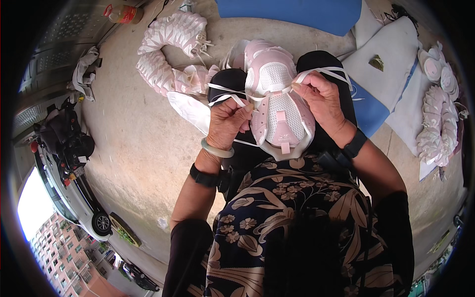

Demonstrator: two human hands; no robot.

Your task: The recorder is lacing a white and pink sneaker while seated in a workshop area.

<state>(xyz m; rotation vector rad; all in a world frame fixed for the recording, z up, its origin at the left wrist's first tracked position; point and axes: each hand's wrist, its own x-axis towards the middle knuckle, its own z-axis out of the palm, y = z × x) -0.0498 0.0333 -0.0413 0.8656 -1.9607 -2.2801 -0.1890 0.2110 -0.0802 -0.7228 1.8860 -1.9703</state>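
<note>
Across my lap, between my knees, rests a pink and white mesh shoe upper (280, 123). A flat white shoelace (332, 72) runs through its eyelets and crosses over its middle. My left hand (228, 119) pinches the lace at the upper's left edge, with loops of it spread over my left knee. At the right edge my right hand (320, 99) is closed, thumb and forefinger gripping the lace, whose tail hangs over my right knee. My fingertips hide some of the eyelets.
A curved row of stacked pink and white uppers (153, 64) lies on the floor at the far left. More uppers (438, 123) sit on pale sheets (391, 54) at the right. A blue sheet (292, 15) is beyond my knees, and a bottle (123, 14) stands far left.
</note>
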